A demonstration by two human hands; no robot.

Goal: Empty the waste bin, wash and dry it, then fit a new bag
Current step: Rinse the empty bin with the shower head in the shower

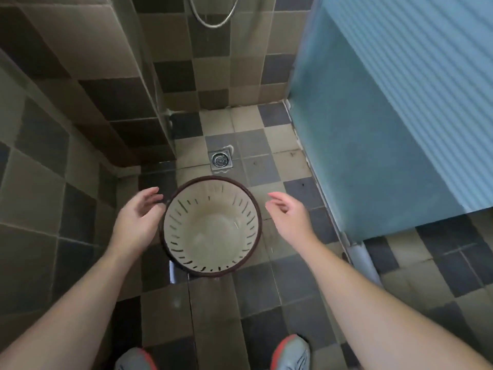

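A round waste bin (pixel 210 227) is seen from above, just below the centre of the frame, standing upright on the tiled floor (pixel 213 303). Its inside is cream-coloured, and its rim is edged with a dark brown band. The side wall is pierced by a ring of short dark slots, through which the floor shows. No bag is fitted and no rubbish is seen inside; the flat bottom is bare, with a faint wet sheen on it. The bin is placed just below the square metal floor drain (pixel 220 159), with a small gap between them.
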